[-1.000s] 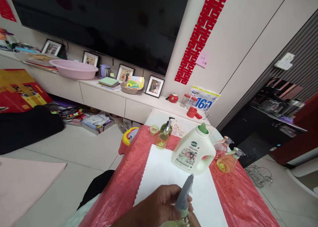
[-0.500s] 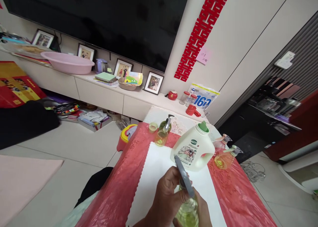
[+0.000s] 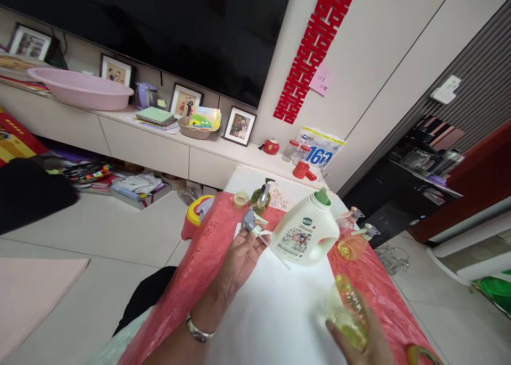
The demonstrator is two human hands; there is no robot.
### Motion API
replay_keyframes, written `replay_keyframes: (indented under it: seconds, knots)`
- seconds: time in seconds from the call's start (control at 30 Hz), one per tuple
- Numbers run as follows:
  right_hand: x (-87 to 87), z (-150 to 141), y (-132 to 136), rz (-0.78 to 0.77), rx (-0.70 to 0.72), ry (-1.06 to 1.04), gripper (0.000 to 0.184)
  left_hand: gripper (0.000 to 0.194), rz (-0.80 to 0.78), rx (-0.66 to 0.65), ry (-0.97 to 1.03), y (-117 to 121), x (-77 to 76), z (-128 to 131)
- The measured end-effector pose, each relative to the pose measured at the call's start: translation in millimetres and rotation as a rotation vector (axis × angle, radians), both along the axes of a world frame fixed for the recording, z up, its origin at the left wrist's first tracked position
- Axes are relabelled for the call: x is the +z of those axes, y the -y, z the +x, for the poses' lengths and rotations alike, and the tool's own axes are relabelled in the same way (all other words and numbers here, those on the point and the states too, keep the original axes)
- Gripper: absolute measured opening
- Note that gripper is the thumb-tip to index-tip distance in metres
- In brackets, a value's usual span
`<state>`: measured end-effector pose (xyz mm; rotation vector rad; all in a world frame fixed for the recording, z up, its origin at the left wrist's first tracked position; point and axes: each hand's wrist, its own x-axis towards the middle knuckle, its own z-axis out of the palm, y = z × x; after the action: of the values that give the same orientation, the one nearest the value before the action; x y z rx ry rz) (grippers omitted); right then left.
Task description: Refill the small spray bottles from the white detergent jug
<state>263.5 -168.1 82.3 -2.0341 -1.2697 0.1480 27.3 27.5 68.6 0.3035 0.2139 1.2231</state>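
Note:
My left hand [image 3: 239, 256] is raised over the table's left side, fingers closed on a grey spray-pump head [image 3: 254, 224] whose thin dip tube trails down to the right. My right hand [image 3: 365, 338] at the bottom right grips a small clear bottle of yellow-green liquid [image 3: 346, 312], its neck uncapped. Just beyond the pump head stands a large white jug with a green cap [image 3: 309, 232] on a white mat [image 3: 279, 312].
The table has a red cover [image 3: 199, 280]. Two pump bottles [image 3: 261, 200] stand at its far end, two orange spray bottles [image 3: 353, 242] at the right. A low cabinet [image 3: 159, 152] with a pink basin [image 3: 82, 88] and picture frames lines the wall; clutter lies on the floor.
The spray head came off the bottle. My left hand carried it up and left, while my right hand moved the open bottle to the right.

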Motion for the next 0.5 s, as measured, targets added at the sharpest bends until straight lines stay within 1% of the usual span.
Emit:
replay_keyframes:
  seconds: [0.03, 0.1, 0.17, 0.23, 0.27, 0.3, 0.37, 0.43, 0.5]
  knots:
    - [19.7, 7, -6, 0.012, -0.005, 0.004, 0.091, 0.043, 0.004, -0.053, -0.008, 1, -12.5, 3]
    - [58.8, 21, -23, 0.053, 0.034, 0.059, 0.088, 0.044, -0.001, -0.096, -0.012, 5, -32.2, 8]
    - [94.4, 35, -44, 0.067, 0.043, 0.299, 0.081, 0.041, 0.017, -0.146, -0.047, 9, -43.2, 11]
    - [123.8, 46, -69, 0.145, 0.145, 0.598, 0.079, 0.038, 0.035, -0.175, -0.087, 11, -47.1, 12]
    - [135.9, 52, -81, 0.192, 0.169, 0.727, 0.076, 0.037, 0.037, -0.174, -0.101, 10, -47.6, 11]
    - [146.0, 56, -93, 0.181, 0.196, 0.822, 0.071, 0.036, 0.032, -0.167, -0.112, 9, -47.6, 10]
    - [161.3, 62, -115, 0.216, 0.242, 0.955, 0.066, 0.035, 0.020, -0.154, -0.132, 7, -47.6, 9]
    - [170.9, 65, -132, 0.219, 0.280, 1.053, 0.065, 0.036, 0.027, -0.153, -0.167, 6, -47.6, 9]
    - [177.1, 67, -144, 0.194, 0.305, 1.133, 0.064, 0.039, 0.043, -0.159, -0.204, 6, -47.4, 10]
